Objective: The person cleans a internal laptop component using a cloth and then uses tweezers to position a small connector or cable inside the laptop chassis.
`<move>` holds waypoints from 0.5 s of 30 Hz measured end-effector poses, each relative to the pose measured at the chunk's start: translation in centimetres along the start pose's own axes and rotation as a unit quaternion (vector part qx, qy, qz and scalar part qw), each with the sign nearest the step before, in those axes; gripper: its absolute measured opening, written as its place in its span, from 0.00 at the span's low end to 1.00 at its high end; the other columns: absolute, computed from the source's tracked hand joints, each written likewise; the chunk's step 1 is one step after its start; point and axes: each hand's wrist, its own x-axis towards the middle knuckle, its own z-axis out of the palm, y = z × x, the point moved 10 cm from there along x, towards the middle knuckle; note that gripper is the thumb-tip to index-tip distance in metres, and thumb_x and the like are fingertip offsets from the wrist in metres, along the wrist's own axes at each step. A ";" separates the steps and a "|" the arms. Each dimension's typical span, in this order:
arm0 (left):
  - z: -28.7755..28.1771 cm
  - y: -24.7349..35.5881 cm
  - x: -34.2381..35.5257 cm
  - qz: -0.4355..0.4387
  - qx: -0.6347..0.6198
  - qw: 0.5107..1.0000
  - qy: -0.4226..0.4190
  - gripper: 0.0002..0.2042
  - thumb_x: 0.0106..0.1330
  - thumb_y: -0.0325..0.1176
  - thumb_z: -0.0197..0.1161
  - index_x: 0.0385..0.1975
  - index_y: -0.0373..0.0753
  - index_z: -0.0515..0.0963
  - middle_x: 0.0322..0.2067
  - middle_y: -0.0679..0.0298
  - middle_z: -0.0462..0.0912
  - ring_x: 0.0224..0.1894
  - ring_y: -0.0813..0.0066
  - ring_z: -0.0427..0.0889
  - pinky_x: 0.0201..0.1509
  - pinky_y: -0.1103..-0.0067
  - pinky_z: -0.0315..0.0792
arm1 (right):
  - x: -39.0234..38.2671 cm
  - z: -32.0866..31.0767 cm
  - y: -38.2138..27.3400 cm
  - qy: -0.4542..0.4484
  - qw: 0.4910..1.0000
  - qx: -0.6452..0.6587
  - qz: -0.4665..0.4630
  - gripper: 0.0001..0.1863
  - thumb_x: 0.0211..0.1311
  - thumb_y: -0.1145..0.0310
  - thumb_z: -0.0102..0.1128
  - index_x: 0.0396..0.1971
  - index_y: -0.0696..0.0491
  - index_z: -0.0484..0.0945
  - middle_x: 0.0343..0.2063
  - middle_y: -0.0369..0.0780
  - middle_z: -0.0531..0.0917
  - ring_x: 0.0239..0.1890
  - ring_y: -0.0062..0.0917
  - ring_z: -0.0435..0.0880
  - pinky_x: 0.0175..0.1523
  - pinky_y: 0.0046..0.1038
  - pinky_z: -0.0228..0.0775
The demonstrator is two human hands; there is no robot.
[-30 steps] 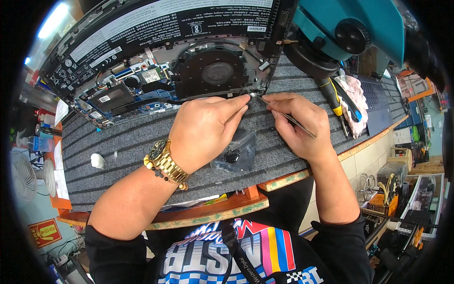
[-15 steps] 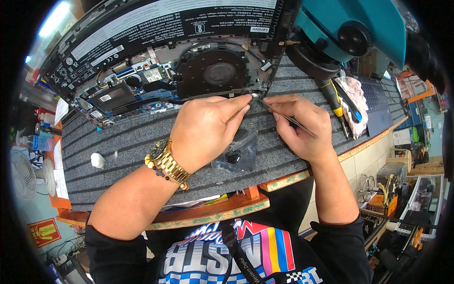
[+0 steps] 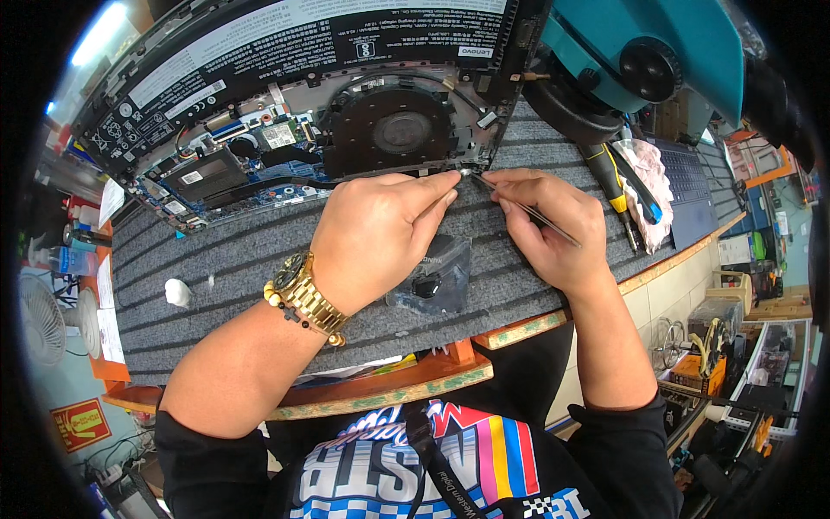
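1. Two hands: left hand (image 3: 376,238), right hand (image 3: 553,229).
2. One opened laptop (image 3: 285,104).
3. One tweezers (image 3: 527,208).
4. Two screwdrivers (image 3: 616,195).
5. One wristwatch (image 3: 303,290).
6. One plastic bag (image 3: 432,277).

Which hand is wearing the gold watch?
The left hand wears the gold watch on its wrist. The right hand has a bare wrist and holds thin tweezers instead.
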 end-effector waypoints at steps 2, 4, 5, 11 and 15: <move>0.0 0.0 0.0 -0.001 -0.001 1.000 -0.001 0.11 0.72 0.27 0.75 0.52 0.38 0.93 0.32 0.50 0.92 0.31 0.55 0.92 0.36 0.68 0.83 | 0.0 0.0 0.0 -0.002 1.000 -0.001 0.005 0.11 0.59 0.87 0.72 0.40 0.62 0.85 0.45 0.51 0.94 0.46 0.42 0.96 0.49 0.34 0.88; 0.1 0.0 0.0 0.000 0.002 1.000 -0.001 0.11 0.72 0.27 0.75 0.52 0.38 0.93 0.32 0.50 0.92 0.31 0.55 0.92 0.37 0.68 0.82 | -0.1 0.1 0.1 -0.008 1.000 0.003 0.007 0.11 0.59 0.87 0.71 0.41 0.62 0.85 0.45 0.51 0.94 0.45 0.42 0.96 0.49 0.34 0.88; 0.1 0.0 0.0 0.001 0.006 1.000 -0.001 0.11 0.72 0.27 0.75 0.52 0.38 0.93 0.32 0.50 0.92 0.31 0.55 0.92 0.37 0.68 0.82 | -0.1 0.1 0.0 -0.008 1.000 0.004 0.007 0.11 0.59 0.87 0.71 0.41 0.62 0.85 0.45 0.51 0.94 0.45 0.42 0.96 0.49 0.34 0.88; 0.2 0.2 -0.1 0.019 0.021 1.000 0.003 0.11 0.72 0.27 0.76 0.52 0.39 0.93 0.31 0.52 0.91 0.31 0.54 0.90 0.36 0.66 0.82 | 0.2 0.1 0.1 -0.015 1.000 0.010 0.013 0.10 0.59 0.87 0.71 0.40 0.62 0.84 0.43 0.51 0.93 0.45 0.44 0.96 0.48 0.35 0.87; 0.2 0.2 -0.2 0.019 0.015 1.000 0.004 0.12 0.72 0.27 0.76 0.53 0.39 0.93 0.30 0.52 0.90 0.30 0.54 0.90 0.36 0.65 0.82 | 0.4 0.0 0.3 -0.020 1.000 0.010 0.014 0.08 0.60 0.86 0.70 0.39 0.62 0.84 0.42 0.49 0.93 0.45 0.43 0.96 0.48 0.36 0.87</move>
